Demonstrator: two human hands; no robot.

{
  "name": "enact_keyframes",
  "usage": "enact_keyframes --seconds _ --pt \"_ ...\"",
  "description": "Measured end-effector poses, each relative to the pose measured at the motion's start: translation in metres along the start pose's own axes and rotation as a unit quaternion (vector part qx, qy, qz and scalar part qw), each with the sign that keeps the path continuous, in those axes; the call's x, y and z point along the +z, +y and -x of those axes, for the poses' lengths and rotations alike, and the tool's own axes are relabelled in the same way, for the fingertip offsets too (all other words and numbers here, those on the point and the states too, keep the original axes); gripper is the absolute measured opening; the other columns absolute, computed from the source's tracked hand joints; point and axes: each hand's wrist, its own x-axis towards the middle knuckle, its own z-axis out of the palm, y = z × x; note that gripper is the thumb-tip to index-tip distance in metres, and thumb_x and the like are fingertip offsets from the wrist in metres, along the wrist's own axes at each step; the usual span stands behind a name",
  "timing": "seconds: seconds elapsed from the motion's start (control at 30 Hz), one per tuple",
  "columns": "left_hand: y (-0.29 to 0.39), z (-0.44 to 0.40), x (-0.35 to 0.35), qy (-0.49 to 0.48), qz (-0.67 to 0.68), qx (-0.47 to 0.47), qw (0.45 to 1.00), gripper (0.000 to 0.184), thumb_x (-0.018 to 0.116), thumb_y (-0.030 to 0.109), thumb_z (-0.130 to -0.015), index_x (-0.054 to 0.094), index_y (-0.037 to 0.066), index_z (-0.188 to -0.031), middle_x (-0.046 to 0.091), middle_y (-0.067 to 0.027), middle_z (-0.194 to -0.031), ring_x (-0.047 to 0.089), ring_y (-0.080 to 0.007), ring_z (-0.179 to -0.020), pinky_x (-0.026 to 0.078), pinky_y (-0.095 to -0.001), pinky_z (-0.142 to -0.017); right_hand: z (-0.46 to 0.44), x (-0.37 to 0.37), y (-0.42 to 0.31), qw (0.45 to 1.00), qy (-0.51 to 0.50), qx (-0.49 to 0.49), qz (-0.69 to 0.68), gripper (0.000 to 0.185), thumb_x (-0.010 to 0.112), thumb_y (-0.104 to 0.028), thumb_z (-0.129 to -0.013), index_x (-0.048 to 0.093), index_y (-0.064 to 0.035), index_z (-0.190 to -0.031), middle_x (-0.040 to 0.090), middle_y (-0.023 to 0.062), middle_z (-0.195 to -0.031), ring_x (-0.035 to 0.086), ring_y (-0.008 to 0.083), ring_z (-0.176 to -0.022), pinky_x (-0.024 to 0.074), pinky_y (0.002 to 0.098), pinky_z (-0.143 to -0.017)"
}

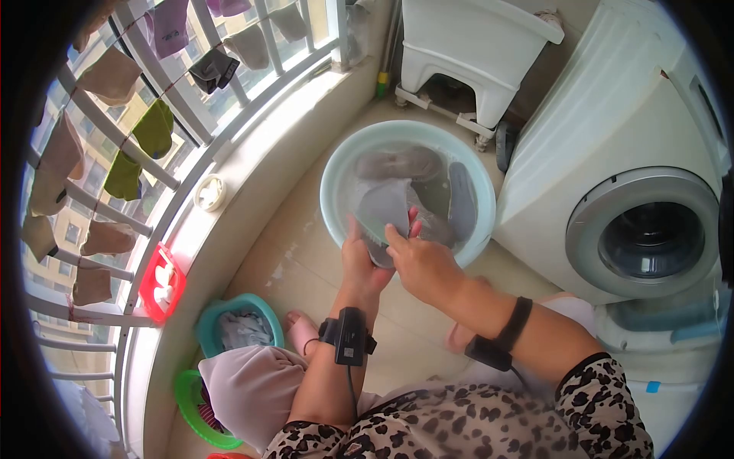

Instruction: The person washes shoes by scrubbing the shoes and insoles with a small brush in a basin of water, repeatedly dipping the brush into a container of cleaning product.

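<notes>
A pale blue basin (330,200) on the floor holds water and soaking grey footwear. My left hand (362,258) grips what looks like a grey shoe (382,205) from its near left side, tilted over the basin's near part. My right hand (424,264) is closed on the shoe's right edge, with its index finger lying across it. A pale strip runs along the shoe by my fingers; I cannot tell what it is. Another grey shoe (401,163) lies at the back of the basin. A flat grey insole-shaped piece (462,200) rests against the right wall.
A washing machine (550,176) stands at right, a white wheeled stand (470,57) behind. Along the left ledge sit a red basket (162,294) and a small round container (209,193). Teal (202,336) and green (186,413) basins hold cloth at lower left. Socks (153,130) hang from railings.
</notes>
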Motion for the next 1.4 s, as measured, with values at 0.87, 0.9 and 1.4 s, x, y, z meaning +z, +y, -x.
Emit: enact_keyframes --seconds 0.87,0.9,1.4 --pt "0.003 -0.008 -0.026 0.169 -0.104 0.047 0.979 0.049 0.035 0.042 -0.100 0.044 0.002 -0.127 0.054 -0.0122 -0.121 0.054 -0.0284 -0.108 0.046 -0.0427 -0.092 0.013 0.018 0.020 1.000 -0.017 0.004 -0.007 0.040 0.048 -0.019 -0.092 0.042 0.0019 -0.125 0.062 0.0225 -0.070 0.063 0.0390 -0.069 0.0478 0.0490 -0.058" --pt "0.002 -0.007 -0.027 0.161 -0.097 0.034 0.982 0.050 0.034 0.042 -0.100 0.043 0.002 -0.128 0.053 -0.0123 -0.121 0.054 -0.0283 -0.109 0.045 -0.0428 -0.093 0.017 0.015 0.017 1.000 -0.028 0.007 0.003 0.039 0.048 -0.019 -0.092 0.043 0.0019 -0.124 0.062 0.0225 -0.070 0.063 0.0395 -0.068 0.0478 0.0492 -0.059" --pt "-0.006 0.002 -0.001 -0.013 -0.104 -0.038 0.994 0.060 0.035 0.049 -0.097 0.042 -0.001 -0.130 0.052 -0.0176 -0.125 0.055 -0.0294 -0.110 0.045 -0.0422 -0.095 -0.013 -0.025 0.022 0.898 -0.008 0.217 -0.383 0.036 0.051 -0.014 -0.088 0.054 -0.0033 -0.122 0.065 0.0205 -0.093 0.064 0.0363 -0.084 0.0473 0.0394 -0.074"
